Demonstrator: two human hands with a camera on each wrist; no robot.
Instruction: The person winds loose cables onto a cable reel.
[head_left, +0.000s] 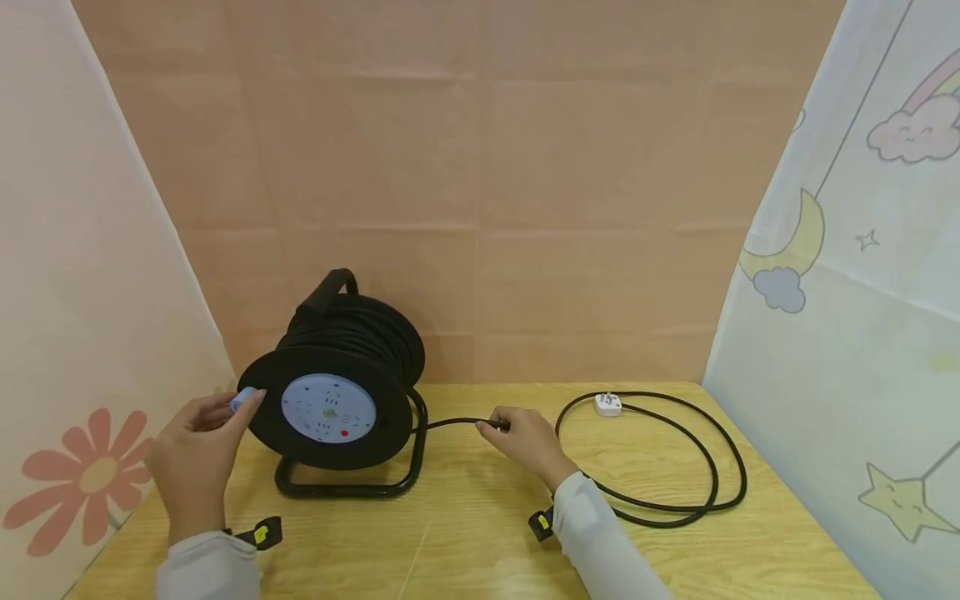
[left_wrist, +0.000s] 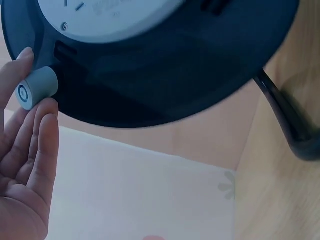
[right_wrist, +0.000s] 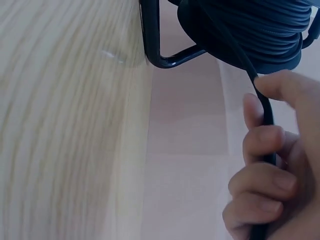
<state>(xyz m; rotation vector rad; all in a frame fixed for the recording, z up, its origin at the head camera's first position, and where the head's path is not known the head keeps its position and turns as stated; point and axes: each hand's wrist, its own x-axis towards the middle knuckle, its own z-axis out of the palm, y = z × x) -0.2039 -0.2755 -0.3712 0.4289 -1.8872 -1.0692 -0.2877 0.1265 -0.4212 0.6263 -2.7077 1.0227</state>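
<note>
**Left hand point(head_left: 193, 457) on the knob point(head_left: 242, 400), right hand point(head_left: 528, 440) round the cable point(head_left: 450, 422)**

We see a black cable reel point(head_left: 337, 362) standing on the left part of the wooden table point(head_left: 465, 542), its socket panel point(head_left: 328, 408) facing us and its tube frame point(head_left: 348, 491) resting on the wood. The carrying handle point(head_left: 328, 290) rises above the wound turns.

At the rim of the front disc, we see the left hand pinching the pale knob between thumb and fingertips; in the left wrist view its other fingers lie close together, only slightly bent.

To the right of the reel, we find the right hand gripping the black cable, thumb pressing it near the forefinger and the remaining fingers curled round it. From there we trace the cable one way to the reel; on the hand's other side it lies in wide loops on the table. We spot the white plug point(head_left: 607, 405) by the far edge of those loops, its pins upward.

Behind everything we see an orange-pink backdrop point(head_left: 480, 167).
</note>
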